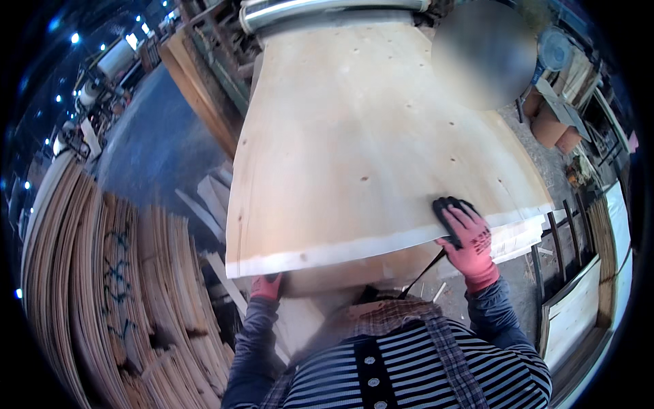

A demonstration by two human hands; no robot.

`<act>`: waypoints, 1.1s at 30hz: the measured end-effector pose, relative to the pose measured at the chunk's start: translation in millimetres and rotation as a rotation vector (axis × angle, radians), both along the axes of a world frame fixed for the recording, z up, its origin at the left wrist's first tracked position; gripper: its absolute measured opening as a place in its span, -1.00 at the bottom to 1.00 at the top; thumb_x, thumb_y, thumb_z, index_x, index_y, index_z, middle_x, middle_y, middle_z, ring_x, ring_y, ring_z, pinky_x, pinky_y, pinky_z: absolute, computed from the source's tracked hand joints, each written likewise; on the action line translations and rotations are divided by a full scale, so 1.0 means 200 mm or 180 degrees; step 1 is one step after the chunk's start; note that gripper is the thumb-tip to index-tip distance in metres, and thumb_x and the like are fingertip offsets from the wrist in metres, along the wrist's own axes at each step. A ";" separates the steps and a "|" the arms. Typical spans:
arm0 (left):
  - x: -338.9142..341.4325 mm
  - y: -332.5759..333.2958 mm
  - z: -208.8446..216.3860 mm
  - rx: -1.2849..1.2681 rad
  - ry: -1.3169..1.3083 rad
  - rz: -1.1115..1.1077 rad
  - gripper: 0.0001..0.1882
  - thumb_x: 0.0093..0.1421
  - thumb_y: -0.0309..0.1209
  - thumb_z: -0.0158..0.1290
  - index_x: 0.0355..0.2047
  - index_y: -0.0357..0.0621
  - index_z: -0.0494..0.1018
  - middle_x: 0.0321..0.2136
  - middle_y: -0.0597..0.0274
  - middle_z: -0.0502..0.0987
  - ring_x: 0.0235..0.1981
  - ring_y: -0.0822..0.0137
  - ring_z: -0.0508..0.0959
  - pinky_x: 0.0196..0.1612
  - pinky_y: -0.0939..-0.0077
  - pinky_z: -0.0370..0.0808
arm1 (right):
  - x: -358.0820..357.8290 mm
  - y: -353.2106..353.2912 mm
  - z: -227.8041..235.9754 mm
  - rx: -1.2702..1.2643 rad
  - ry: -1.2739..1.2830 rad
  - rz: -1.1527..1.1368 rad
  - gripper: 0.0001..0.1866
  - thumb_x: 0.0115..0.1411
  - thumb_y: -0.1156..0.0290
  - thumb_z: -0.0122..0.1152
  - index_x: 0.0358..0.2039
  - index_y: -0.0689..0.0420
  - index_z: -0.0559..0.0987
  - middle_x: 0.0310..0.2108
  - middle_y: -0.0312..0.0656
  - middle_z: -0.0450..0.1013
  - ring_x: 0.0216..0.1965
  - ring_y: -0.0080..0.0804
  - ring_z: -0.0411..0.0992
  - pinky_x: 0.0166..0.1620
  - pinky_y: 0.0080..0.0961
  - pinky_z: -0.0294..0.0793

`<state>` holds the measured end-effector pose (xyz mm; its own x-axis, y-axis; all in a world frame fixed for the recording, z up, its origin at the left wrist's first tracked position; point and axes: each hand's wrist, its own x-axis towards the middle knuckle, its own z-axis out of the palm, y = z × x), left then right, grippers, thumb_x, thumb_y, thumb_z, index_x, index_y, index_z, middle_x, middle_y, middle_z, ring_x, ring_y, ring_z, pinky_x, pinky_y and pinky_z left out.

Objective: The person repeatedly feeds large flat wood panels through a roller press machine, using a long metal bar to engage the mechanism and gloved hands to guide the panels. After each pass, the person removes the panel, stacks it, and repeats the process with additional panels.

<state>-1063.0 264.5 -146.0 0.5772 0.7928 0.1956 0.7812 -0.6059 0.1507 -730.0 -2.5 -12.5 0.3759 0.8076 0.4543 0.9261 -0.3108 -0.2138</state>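
Note:
A wide pale wood veneer sheet with small knots stretches away from me, its near edge bowed and light. My right hand, in a pink glove with black-coated fingers, lies on top near the right part of that edge. Its fingers are spread on the wood. At the near left corner my left hand, gloved alike, is below the edge. The sheet covers its fingers, so its grip does not show. Beyond the sheet's far end is a shiny metal roller.
Tall stacks of thin wood sheets stand on the left. More pale sheets lie beneath the veneer's right side. At the right are a rack with boards, brown cardboard and a fan. A blurred round patch hides the upper right.

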 end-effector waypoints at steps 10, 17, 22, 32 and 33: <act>0.04 0.13 -0.06 -0.1615 -0.0937 0.0972 -0.15 -0.08 -0.10 0.08 0.14 -0.16 -0.06 0.05 -0.10 0.15 0.07 0.06 0.20 0.08 0.38 0.17 | 0.36 0.34 0.09 -0.0331 -0.0319 0.0028 -0.47 -0.10 0.15 0.16 -0.07 0.00 0.38 -0.11 -0.23 0.34 -0.05 -0.23 0.25 0.09 -0.26 0.08; 0.02 0.17 -0.24 -0.1525 -0.0985 0.1114 -0.33 -0.01 -0.18 0.04 0.09 -0.12 0.10 0.00 -0.05 0.24 0.01 0.12 0.28 0.04 0.40 0.23 | 0.81 0.70 -0.14 -0.0183 -0.0187 -0.0285 -0.49 0.00 0.13 0.06 0.00 -0.05 0.29 -0.05 -0.27 0.28 -0.01 -0.25 0.21 0.01 -0.25 0.17; 0.02 0.20 -0.25 -0.1899 -0.1832 0.1152 -0.47 0.00 -0.34 0.05 0.00 -0.22 0.22 -0.05 0.01 0.32 -0.02 0.21 0.33 0.04 0.47 0.24 | 0.87 0.86 -0.56 -0.0605 -0.0309 -0.0276 -0.45 -0.01 0.09 0.05 0.03 -0.06 0.26 0.01 -0.25 0.22 0.03 -0.26 0.16 0.05 -0.27 0.13; 0.22 0.04 -0.30 -0.0588 -0.1554 0.1623 -0.54 0.07 -0.30 -0.01 -0.04 -0.24 0.26 -0.07 -0.03 0.32 -0.02 0.10 0.30 0.05 0.36 0.20 | 0.93 0.94 -0.80 -0.0498 -0.0033 -0.0075 -0.33 -0.09 0.21 0.17 0.08 -0.12 0.20 0.08 -0.24 0.12 0.11 -0.11 0.02 0.12 -0.17 -0.01; 0.22 0.03 -0.30 -0.0525 -0.1612 0.1677 -0.56 0.07 -0.30 0.00 -0.06 -0.25 0.28 -0.08 -0.01 0.33 -0.03 0.11 0.31 0.05 0.38 0.20 | 0.91 0.94 -0.78 -0.0501 -0.0174 -0.0149 -0.32 -0.12 0.23 0.20 0.08 -0.15 0.20 0.08 -0.26 0.12 0.12 -0.12 0.01 0.13 -0.16 -0.01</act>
<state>-1019.3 269.9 -205.9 -0.0162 0.9814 0.1911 0.7725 -0.1091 0.6256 -548.7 184.7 -167.7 0.3930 0.8526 0.3445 0.9188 -0.3796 -0.1087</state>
